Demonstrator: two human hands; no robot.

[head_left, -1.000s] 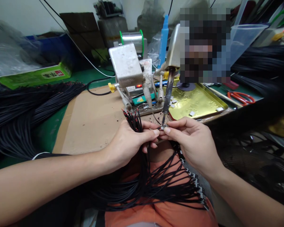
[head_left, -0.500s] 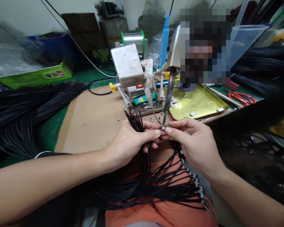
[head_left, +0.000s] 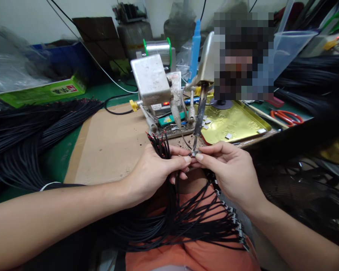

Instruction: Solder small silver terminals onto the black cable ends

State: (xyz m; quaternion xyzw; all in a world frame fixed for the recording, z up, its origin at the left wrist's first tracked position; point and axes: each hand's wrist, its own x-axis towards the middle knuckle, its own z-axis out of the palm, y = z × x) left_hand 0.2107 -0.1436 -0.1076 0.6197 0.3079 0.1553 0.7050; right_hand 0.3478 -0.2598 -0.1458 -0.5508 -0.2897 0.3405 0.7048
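Observation:
My left hand is closed round a bundle of black cables with red wire ends, its thumb and finger pinching near one cable's end. My right hand pinches a small silver metal connector between thumb and fingertips. Both pairs of fingertips almost meet beneath a soldering iron fixed in a stand, its tip down at the connector. Thin solder wire comes from the feeder nozzle beside it. Finished-looking cables with metal plugs lie across my orange-clothed lap. The exact joint is partly hidden by my fingers.
Behind the hands stand a metal soldering stand and a solder spool. A gold tray holds several loose connectors. Orange-handled scissors lie right; more black cables lie left by a cardboard sheet. A blurred-out person is opposite.
The view has shifted slightly. Both hands keep the same grips, with the connector still at the iron's tip.

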